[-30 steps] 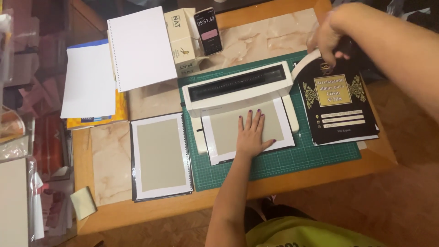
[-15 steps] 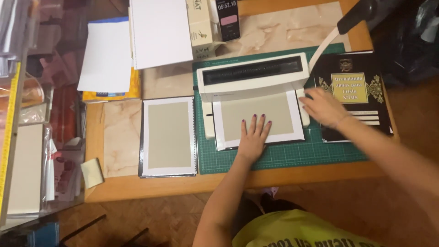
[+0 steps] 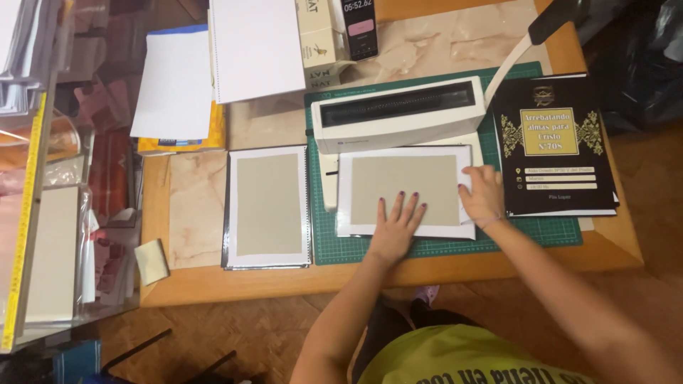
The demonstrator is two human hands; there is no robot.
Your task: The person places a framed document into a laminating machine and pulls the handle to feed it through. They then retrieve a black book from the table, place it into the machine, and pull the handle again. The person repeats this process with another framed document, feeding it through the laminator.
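Cover sheet (white border, grey-beige centre) sits fed into the front of the white binding machine, flat under both hands. Left hand is spread palm-down on its near edge, gripping nothing. Right hand, off the machine's lever since a second ago, now rests fingers loosely curled on the sheet's right edge. Reads as squaring the sheet. Dark printed booklet lies just right of the right hand; a similar bound stack lies well left of the left hand, on the table.

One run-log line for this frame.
left hand flat on cover sheet | right hand at its right edge | sheet against binding machine
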